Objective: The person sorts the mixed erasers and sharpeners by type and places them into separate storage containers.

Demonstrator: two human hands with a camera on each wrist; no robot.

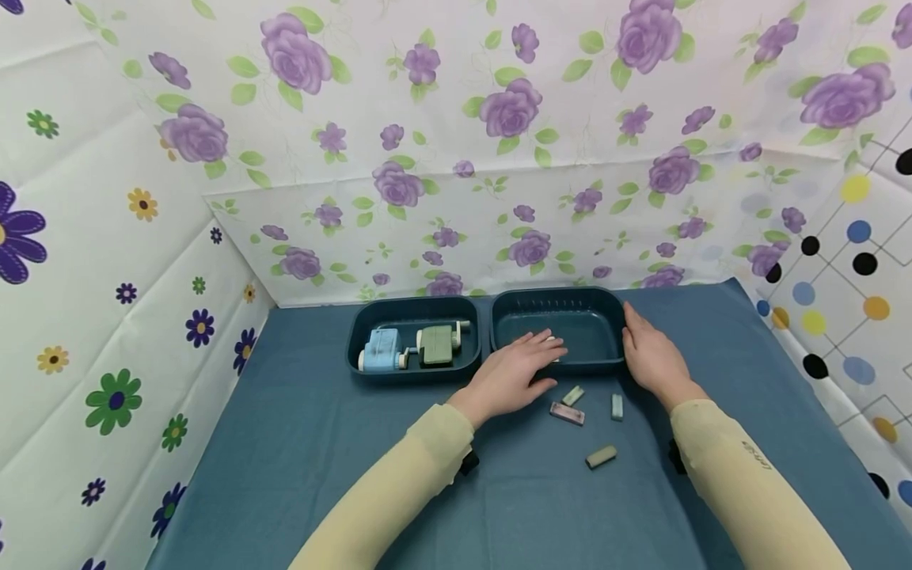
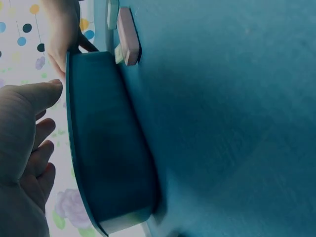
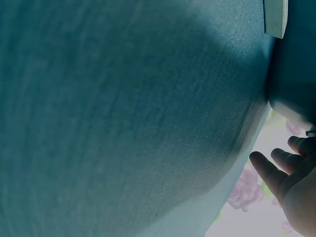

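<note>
My left hand (image 1: 510, 372) is over the near-left part of the right-hand dark blue tray (image 1: 611, 305), fingers extended and slightly bent. A small pale object (image 1: 555, 361) shows beside its fingers, mostly hidden; whether it is touched cannot be seen. My right hand (image 1: 652, 353) rests against that tray's right side with its fingers straight. On the cloth before the tray lie several small blocks like erasers: a pink block (image 1: 567, 413), a yellowish-green block (image 1: 573, 396), a pale green block (image 1: 617, 407) and an olive block (image 1: 602, 457).
A second dark blue tray (image 1: 359, 378) stands to the left, holding a blue hand-crank pencil sharpener (image 1: 383, 349) and a green one (image 1: 436, 345). Blue cloth (image 1: 299, 443) covers the table. A flowered curtain (image 1: 456, 229) rises behind the trays.
</note>
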